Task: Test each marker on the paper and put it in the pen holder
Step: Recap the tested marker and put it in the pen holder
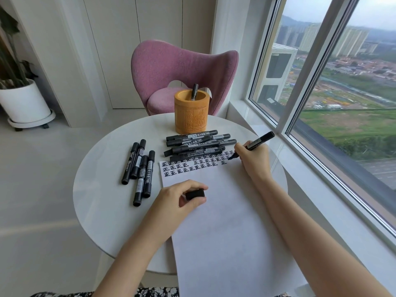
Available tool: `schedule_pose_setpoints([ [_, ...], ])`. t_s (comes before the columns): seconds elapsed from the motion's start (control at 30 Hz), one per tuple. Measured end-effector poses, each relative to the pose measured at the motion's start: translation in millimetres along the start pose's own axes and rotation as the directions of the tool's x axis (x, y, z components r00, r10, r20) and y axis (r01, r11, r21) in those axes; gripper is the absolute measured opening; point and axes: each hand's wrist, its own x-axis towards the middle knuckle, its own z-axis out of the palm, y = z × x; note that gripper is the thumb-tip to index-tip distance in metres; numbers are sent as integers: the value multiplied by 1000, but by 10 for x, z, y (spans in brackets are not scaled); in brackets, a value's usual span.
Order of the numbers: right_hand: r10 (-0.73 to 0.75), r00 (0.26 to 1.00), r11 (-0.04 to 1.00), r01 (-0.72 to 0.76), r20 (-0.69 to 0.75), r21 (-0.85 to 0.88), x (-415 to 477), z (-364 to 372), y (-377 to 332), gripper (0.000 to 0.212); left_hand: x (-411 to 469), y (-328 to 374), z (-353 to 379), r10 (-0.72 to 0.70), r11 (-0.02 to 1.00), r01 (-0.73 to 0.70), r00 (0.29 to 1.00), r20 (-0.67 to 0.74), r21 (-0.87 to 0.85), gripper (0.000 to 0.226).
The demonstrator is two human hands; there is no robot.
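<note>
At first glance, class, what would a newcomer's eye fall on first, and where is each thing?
The pink chair behind the round table catches the eye first, with the orange pen holder at the table's far edge holding a single marker. The right hand grips an uncapped marker, tip at the rows of black characters across the paper's top, while the left hand holds the cap over the sheet.

A pile of markers (pixel 197 145) lies just in front of the pen holder (pixel 190 116), barring its near side. Bare tabletop (pixel 147 129) runs to the pen holder's left and right.
</note>
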Motion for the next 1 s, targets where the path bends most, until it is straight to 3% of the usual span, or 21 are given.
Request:
schedule_pose_setpoints([
  [0.23,-8,1000,1000,8,6,-8,-1,13,-8,19,-4,4,0,-5,1000,5,1000,1,-8,19],
  [0.67,-34,999,999,33,-17,-37,15,28,21,35,3,12,3,-9,1000,9,1000,-2,8,18],
  [1.0,-8,1000,1000,8,-23,-7,19,16,34,23,-8,32,-4,-12,1000,12,1000,-4,10,18],
])
